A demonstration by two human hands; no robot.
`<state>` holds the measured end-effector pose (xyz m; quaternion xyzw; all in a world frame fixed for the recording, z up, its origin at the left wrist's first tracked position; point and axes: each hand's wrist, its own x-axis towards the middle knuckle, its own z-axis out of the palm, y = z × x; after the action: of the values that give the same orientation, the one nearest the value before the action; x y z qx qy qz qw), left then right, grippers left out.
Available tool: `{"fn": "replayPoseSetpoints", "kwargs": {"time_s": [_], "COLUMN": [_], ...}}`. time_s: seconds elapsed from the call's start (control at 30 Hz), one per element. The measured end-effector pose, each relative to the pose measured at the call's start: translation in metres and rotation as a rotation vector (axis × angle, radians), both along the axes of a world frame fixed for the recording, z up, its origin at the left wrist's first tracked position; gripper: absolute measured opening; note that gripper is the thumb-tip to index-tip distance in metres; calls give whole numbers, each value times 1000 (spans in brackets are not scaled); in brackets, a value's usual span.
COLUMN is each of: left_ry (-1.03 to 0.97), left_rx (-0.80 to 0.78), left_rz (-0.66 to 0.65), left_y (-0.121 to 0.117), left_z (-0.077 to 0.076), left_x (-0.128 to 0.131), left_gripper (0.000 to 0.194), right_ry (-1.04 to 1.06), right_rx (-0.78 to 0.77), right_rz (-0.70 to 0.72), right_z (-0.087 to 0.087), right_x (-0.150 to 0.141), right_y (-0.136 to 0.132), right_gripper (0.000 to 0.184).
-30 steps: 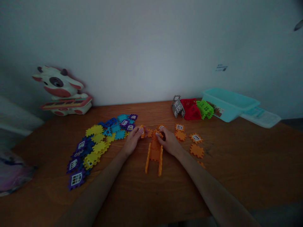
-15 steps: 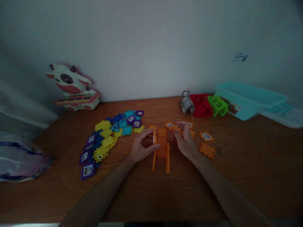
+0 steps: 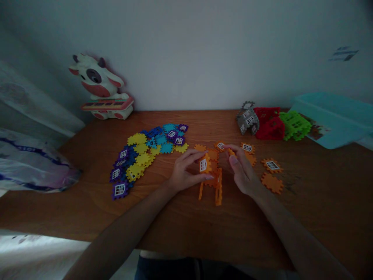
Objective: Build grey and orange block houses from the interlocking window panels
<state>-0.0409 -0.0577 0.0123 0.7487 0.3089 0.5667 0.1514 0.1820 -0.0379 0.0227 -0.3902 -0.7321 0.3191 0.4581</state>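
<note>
My left hand [image 3: 186, 170] pinches an orange window tile [image 3: 204, 165] between thumb and fingers, its white lattice facing me. Beneath and behind it is a strip of joined orange tiles [image 3: 213, 155] on the table, with upright orange side pieces [image 3: 218, 190] at its near end. Whether the window tile is joined to the strip I cannot tell. To the right of the strip, my right hand [image 3: 243, 173] grips another orange tile [image 3: 231, 152], mostly hidden by the fingers. Loose orange tiles [image 3: 272, 182] lie right of that hand, some with white windows [image 3: 272, 165].
Yellow [image 3: 135, 171], blue and purple tiles lie in a curved spread at left. Grey [image 3: 247, 118], red [image 3: 269, 123] and green [image 3: 295, 125] built pieces stand near the wall beside a turquoise bin [image 3: 335, 120]. A cow keyboard toy [image 3: 107, 105] and plastic bag [image 3: 35, 163] are far left.
The window tile in my left hand has turned from edge-on to show its face. My right hand still grips its tile, now with less of it showing. The whole view has shifted.
</note>
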Motion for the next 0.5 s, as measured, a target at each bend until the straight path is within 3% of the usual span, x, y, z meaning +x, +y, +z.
{"fn": "replayPoseSetpoints", "kwargs": {"time_s": [0.13,0.2,0.33,0.43,0.5], "left_ry": [-10,-7,-5,15,36], "left_rx": [55,75,77,78,75], "left_rz": [-34,-44,-47,-58,-68], "left_y": [0,0,-2,-4,-5], "left_z": [1,2,1,1,2], "left_x": [-1,-1,2,3,2], "left_gripper": [64,64,66,66,65], "right_ry": [-6,-22,120,293,365], "right_rx": [132,127,-21,-185,-247], "right_rz": [40,30,-54,49,128], "right_z": [6,10,14,14,14], "right_x": [2,-2,-11,-14,-13], "right_y": [-7,-12,-19,-20,-20], "right_gripper": [33,26,18,22,35]}}
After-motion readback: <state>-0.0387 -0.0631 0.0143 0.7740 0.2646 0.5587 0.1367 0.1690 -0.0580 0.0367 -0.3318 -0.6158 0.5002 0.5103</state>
